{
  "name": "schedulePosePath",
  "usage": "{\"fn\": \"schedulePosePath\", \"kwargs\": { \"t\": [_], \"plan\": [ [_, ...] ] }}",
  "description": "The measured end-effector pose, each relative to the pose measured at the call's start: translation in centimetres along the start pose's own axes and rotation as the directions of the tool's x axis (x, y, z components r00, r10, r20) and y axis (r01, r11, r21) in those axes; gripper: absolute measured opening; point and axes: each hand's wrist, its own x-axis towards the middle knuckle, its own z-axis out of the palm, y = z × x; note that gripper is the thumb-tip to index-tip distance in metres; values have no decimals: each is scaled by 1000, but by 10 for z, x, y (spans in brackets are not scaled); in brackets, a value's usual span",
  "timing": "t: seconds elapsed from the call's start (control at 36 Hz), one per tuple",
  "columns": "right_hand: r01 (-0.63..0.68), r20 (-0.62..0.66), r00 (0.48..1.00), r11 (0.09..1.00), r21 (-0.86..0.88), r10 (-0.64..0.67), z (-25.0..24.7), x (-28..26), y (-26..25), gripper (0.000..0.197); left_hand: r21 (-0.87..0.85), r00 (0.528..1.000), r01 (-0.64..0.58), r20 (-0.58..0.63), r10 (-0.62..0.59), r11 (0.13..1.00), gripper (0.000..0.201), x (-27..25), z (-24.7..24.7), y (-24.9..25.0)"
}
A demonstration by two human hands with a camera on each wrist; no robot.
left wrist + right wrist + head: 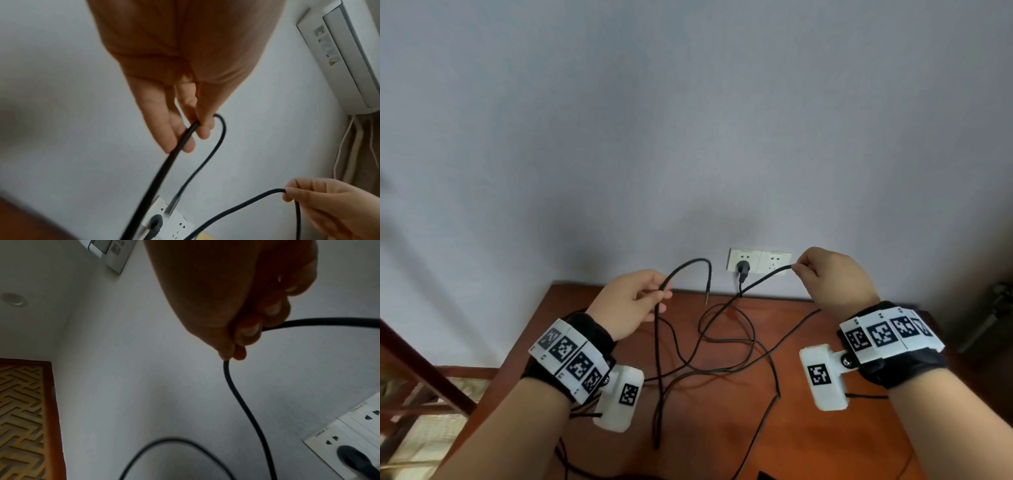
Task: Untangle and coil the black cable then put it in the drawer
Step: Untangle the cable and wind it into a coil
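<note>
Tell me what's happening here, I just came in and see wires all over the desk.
A person is sorting out a black cable above a wooden desk. The left hand pinches it near one end, so a short stretch arches over and its metal tip dangles free. The right hand pinches another stretch, raised in front of the wall socket. Between the hands the cable is loose and crossing itself on the desk, not yet coiled. No drawer is in view.
</note>
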Motion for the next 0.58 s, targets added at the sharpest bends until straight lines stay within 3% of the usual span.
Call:
{"fn": "schedulePosePath", "kwargs": {
  "t": [0.08, 0.14, 0.22, 0.33, 0.44, 0.58],
  "plan": [
    [-39, -18, 999, 998, -44, 39, 4, 2, 1, 22, -132, 997, -25, 62, 34, 991, 17, -2, -2, 0],
    [-54, -31, 998, 997, -60, 52, 5, 3, 2, 24, -133, 985, -86, 136, 104, 987, 17, -4, -5, -2],
    [-70, -23, 997, 997, -27, 69, 3, 5, 4, 24, 42, 953, -151, 273, 134, 988, 15, -6, -7, -2],
    [-71, -43, 996, 996, 45, 73, 1, 7, 4, 22, 356, 902, -140, 431, -30, 924, 20, -1, -2, -5],
    [-15, -37, 999, 988, 152, 21, -2, 4, -1, 19, 588, 950, -94, 293, -104, 803, 21, 8, 7, -11],
    [138, -122, 987, 953, 270, -108, 2, -2, -10, 13, 620, 983, -78, 177, -43, 780, 24, 14, 18, -11]
  ]
}}
